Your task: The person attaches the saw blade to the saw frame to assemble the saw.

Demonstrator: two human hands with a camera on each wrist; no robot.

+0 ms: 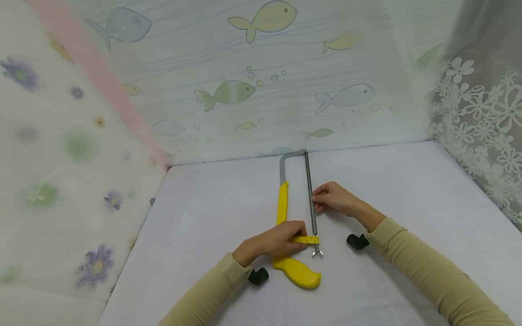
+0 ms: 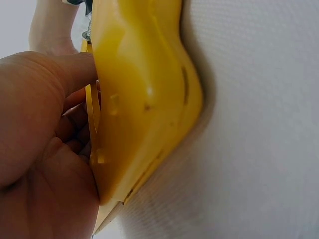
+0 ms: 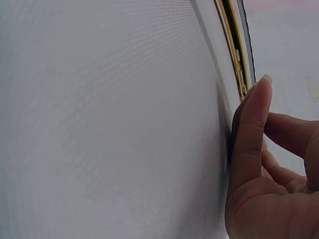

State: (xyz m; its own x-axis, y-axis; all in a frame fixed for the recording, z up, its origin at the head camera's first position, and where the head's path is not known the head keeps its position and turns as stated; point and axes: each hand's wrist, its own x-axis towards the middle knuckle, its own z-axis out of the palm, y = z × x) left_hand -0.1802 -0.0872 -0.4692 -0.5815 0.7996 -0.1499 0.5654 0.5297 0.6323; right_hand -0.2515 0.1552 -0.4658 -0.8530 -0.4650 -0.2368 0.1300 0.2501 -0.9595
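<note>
The hacksaw is gripped near its handle by the left hand; the blade, at three o'clock, is pinched by the right hand, whose fingertips could be cut by a slip.

The hacksaw has a glossy, smooth yellow plastic handle and a dull grey metal frame and blade. The bench wears a matt white cloth with a fine woven texture. Sleeves look like soft matt cloth.

We take this for a makeshift recording booth: white table (curtained on 3 sides) by fish-print sheets.
</note>
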